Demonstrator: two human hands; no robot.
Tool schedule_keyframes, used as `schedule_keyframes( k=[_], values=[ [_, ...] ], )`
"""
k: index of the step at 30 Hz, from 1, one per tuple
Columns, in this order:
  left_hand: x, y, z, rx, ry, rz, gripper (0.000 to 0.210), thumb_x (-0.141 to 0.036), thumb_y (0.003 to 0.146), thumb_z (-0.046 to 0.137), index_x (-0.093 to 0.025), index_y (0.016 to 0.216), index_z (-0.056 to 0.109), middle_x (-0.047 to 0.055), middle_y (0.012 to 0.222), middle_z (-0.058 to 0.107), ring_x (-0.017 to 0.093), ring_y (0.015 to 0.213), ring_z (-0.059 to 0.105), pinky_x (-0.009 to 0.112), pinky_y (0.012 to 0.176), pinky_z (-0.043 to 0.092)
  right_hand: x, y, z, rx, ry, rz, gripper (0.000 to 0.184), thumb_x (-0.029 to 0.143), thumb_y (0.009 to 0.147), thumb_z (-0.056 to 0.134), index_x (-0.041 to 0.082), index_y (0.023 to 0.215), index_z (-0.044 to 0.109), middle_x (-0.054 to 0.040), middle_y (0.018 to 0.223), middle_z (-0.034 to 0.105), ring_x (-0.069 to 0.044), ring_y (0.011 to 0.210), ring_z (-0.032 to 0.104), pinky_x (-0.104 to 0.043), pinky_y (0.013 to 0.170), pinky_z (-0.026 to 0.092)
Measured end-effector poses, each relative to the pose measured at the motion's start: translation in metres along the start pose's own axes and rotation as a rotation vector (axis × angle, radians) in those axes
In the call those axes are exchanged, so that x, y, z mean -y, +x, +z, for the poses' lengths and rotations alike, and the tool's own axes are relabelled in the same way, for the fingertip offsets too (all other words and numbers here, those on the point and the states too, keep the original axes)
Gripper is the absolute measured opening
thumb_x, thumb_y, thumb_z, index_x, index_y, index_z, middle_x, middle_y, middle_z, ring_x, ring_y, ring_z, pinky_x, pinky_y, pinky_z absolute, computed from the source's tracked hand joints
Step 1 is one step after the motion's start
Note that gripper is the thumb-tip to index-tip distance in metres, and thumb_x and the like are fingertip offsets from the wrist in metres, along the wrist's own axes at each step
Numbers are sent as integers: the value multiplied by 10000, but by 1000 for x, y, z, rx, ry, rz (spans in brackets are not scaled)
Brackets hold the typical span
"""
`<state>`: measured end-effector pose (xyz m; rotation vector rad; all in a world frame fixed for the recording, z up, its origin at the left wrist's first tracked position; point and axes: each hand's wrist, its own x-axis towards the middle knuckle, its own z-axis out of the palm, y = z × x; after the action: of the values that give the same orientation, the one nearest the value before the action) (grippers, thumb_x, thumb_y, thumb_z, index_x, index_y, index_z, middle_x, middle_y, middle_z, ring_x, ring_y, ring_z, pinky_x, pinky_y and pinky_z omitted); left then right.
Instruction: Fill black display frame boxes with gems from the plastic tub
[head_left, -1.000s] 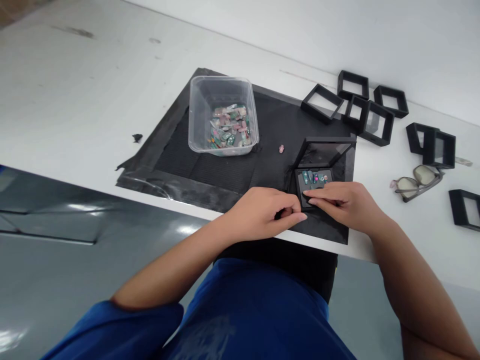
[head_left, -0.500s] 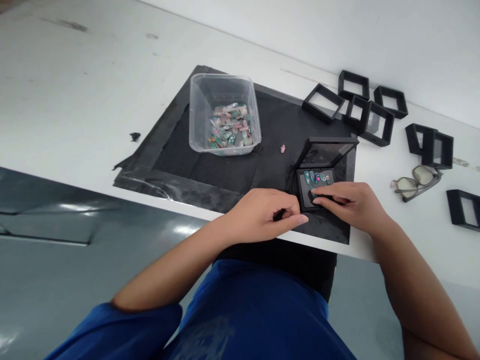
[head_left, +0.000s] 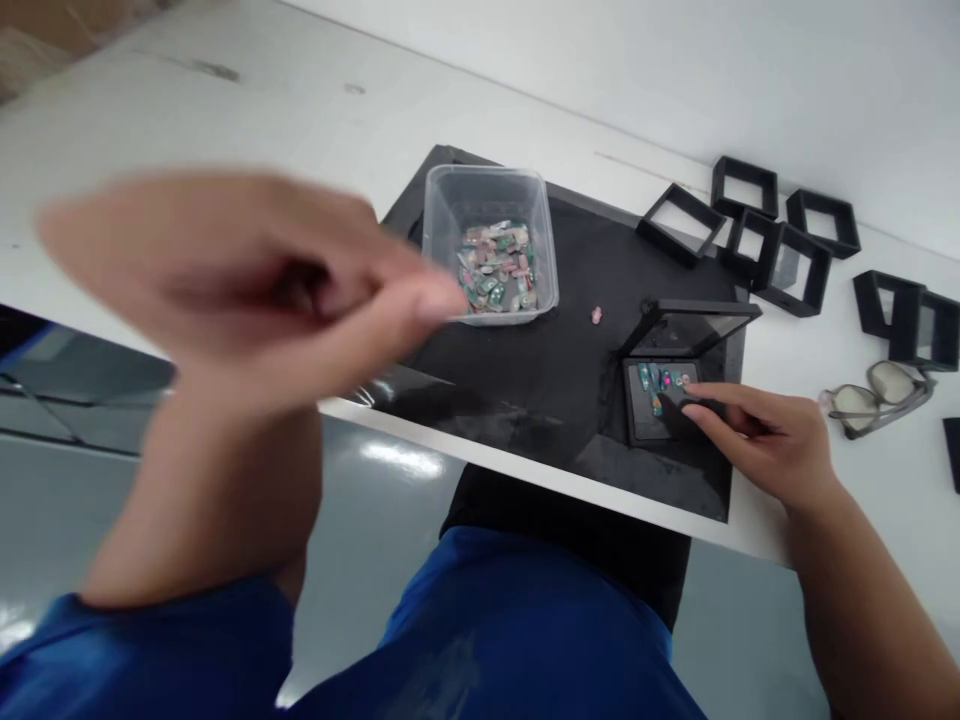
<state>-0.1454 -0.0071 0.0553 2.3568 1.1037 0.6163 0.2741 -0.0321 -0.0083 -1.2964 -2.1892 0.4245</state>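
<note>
My left hand (head_left: 292,285) is raised close to the camera, blurred, left of the clear plastic tub (head_left: 546,290). Its fingers are curled in with the thumb along them; whatever lies inside is hidden. My right hand (head_left: 772,435) is at the right side of a small black display case (head_left: 634,430), thumb and forefinger slightly apart with nothing visible between them. The case's windowed lid (head_left: 701,308) stands tilted up. Several decorated false nails (head_left: 655,378), green with pink and pale details, lie along the upper part of its grey insert. Many similar nails (head_left: 499,262) fill the tub's bottom.
A black mat (head_left: 517,390) lies under the tub and case. A small pink piece (head_left: 596,315) rests on it. Several black frames (head_left: 679,225) and a pair of glasses (head_left: 874,400) are on the white table (head_left: 315,140) to the right.
My left hand has left the case's side and risen leftward towards the camera. My right hand has drawn back to the case's right edge, with a green nail now showing below the row.
</note>
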Motion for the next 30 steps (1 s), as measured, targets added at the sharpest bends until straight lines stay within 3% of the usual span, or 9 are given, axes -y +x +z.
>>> schedule_keyframes(
  k=[4, 6, 9, 14, 20, 26, 28, 30],
  values=[
    [8, 39, -26, 40, 174, -111, 491, -534, 1042, 519, -98, 1222, 657, 64, 994, 751, 150, 1032, 621, 332, 1021, 483, 0, 1, 0, 0, -31, 0, 117, 324, 914, 773, 250, 984, 830, 87, 530, 461, -67, 456, 400, -231, 455, 343],
    [9, 65, -27, 88, 210, -170, 382, -419, 1016, 577, -107, 1223, 654, 60, 1090, 746, 134, 1016, 624, 291, 967, 488, -2, 0, 0, 1, -38, 20, 121, 347, 907, 776, 257, 968, 828, 89, 521, 446, -68, 445, 400, -226, 443, 343],
    [12, 87, -18, 265, 200, -233, 253, -201, 957, 578, -159, 1192, 660, 32, 1184, 719, 127, 979, 637, 238, 837, 475, -8, -1, -3, 12, -58, 99, 169, 410, 891, 776, 270, 967, 831, 78, 548, 462, -77, 457, 420, -223, 458, 388],
    [13, 81, -4, 428, 264, -295, 394, -132, 887, 638, -208, 1273, 621, 33, 1202, 680, 168, 916, 632, 267, 739, 431, -17, 3, -9, 92, -104, 145, 213, 402, 888, 760, 226, 969, 849, 59, 551, 483, -73, 450, 444, -206, 451, 403],
    [8, 76, 5, 544, 91, -304, 399, -6, 911, 518, -227, 1226, 622, 5, 1178, 690, 168, 956, 636, 261, 711, 402, -16, 9, -9, 87, -67, 123, 186, 378, 883, 759, 223, 957, 833, 65, 551, 530, -73, 428, 467, -188, 428, 399],
    [4, 80, 16, 595, -82, -113, 460, 39, 911, 498, -262, 1225, 647, -19, 1268, 682, 151, 1092, 638, 267, 843, 456, -17, 3, -11, 115, -76, 205, 212, 424, 882, 754, 255, 983, 832, 45, 600, 622, -91, 447, 501, -203, 427, 424],
    [5, 77, 12, 531, -137, -49, 406, -3, 919, 531, -275, 1188, 669, -42, 1244, 710, 139, 1088, 655, 254, 858, 466, -18, 2, -12, 119, -73, 202, 223, 441, 878, 752, 263, 987, 833, 36, 627, 661, -94, 440, 510, -208, 416, 434],
    [8, 74, 2, 358, -151, 0, 271, -102, 966, 542, -263, 1134, 683, -40, 1172, 740, 134, 1020, 670, 252, 831, 474, -18, 2, -12, 123, -67, 188, 226, 448, 875, 750, 268, 983, 834, 22, 662, 702, -100, 434, 525, -213, 405, 447]
  ],
)
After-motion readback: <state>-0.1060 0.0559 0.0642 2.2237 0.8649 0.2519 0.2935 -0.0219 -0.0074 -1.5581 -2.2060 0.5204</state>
